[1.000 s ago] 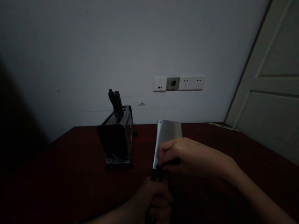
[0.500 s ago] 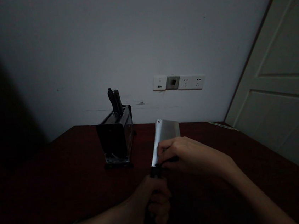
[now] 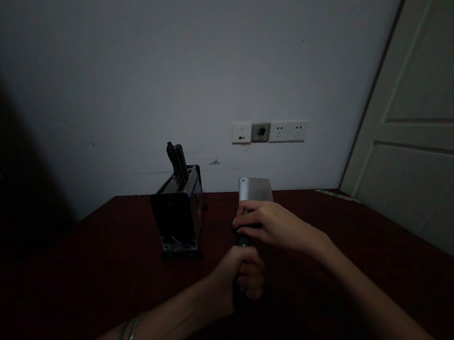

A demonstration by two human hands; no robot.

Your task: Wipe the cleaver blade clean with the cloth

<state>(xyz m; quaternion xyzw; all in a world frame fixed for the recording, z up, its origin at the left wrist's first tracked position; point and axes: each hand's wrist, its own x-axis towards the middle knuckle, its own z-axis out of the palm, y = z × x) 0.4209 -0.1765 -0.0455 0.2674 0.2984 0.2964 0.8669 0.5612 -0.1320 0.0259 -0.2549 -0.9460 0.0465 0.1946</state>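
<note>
A cleaver [image 3: 255, 189] with a broad, shiny blade points away from me toward the wall. My left hand [image 3: 244, 276] is closed around its black handle, fingers wrapped. Over the lower part of the blade, near the handle, my right hand [image 3: 269, 222] is bent with its fingers pinched together. Something small and dark shows between those fingers, but I cannot make out what it is. Left of the hands stands a black knife block [image 3: 177, 213] with a few black-handled knives [image 3: 177, 160] upright in its top slots.
A dark red table [image 3: 122, 256] lies under everything. Behind it is a pale wall with sockets and switch plates [image 3: 283, 131]. A white panelled door [image 3: 422, 138] stands at the right. A flat strip [image 3: 337, 195] lies by the table's far right edge. The light is dim.
My left hand has moved forward and slightly right with the cleaver. My right hand is a little higher and now covers more of the blade. The view has shifted slightly.
</note>
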